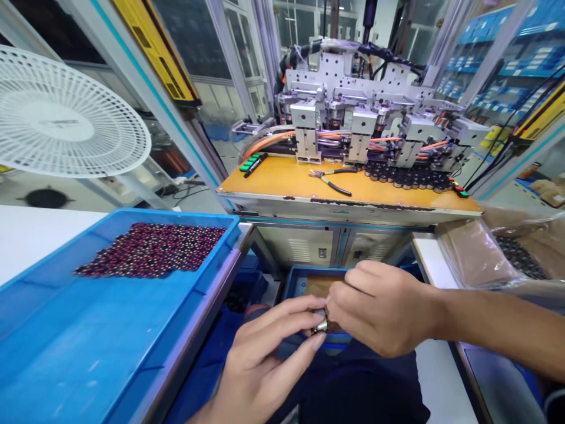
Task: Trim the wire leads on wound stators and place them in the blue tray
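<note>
Between the fingertips and thumb of my left hand (pixel 269 347) is a small shiny metal cylinder (pixel 321 322). My right hand (pixel 384 306) is curled closed right against it, with the fingertips at its upper end. Whether the right fingers pinch the cylinder itself or some small part on it is hidden. Both hands are over my lap, in front of a blue bin (pixel 300 277) lined with brown material. To the left, a large blue tray (pixel 88 341) holds a dense block of small dark parts (pixel 154 250) with red and pale tops.
Ahead stands a machine (pixel 362 118) on an orange worktop (pixel 282 182), with pliers (pixel 333 179), marker pens (pixel 253 165) and a row of dark cylinders (pixel 406 176). A white fan (pixel 70 118) is at left. At right is a plastic-lined carton (pixel 477 253) of dark parts.
</note>
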{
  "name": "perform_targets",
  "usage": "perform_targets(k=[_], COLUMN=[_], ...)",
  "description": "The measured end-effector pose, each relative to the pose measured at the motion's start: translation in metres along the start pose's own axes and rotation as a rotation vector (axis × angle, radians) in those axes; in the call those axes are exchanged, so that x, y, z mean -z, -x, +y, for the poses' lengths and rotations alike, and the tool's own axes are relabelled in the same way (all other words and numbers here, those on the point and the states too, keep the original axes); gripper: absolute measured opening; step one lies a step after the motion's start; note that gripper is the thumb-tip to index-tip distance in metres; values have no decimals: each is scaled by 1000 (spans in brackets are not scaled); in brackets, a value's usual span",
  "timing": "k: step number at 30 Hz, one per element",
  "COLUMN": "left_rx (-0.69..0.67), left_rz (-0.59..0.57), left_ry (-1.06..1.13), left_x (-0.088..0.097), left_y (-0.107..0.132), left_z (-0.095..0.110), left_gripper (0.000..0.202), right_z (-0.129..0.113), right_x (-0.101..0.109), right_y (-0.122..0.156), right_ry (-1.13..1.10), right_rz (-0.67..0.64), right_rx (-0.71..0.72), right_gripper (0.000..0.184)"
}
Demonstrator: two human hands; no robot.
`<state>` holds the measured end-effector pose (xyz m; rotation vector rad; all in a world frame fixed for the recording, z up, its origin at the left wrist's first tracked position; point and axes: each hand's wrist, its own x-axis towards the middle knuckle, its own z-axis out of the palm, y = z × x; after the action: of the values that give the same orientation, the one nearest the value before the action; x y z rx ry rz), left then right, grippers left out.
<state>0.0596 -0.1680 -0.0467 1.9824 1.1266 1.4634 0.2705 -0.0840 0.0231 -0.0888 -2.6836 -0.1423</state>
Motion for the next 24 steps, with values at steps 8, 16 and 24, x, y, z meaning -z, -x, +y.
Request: perform_targets(k=[8,16,24], left_rx=[40,85,104], left_rz=[22,174,266], left_ry=[87,90,68], left_x=[8,16,23], left_y=[11,19,23], left_z=[-7,-12,-14], left_gripper=[32,32,34], right_z=[28,191,225], right_x=[-21,-55,-74], right_y=[-14,-40,-32], right_ry=[-859,180,207], right_rz=[-327,-210,-339], right_rx=[-316,-757,-756], right_gripper=[40,54,66])
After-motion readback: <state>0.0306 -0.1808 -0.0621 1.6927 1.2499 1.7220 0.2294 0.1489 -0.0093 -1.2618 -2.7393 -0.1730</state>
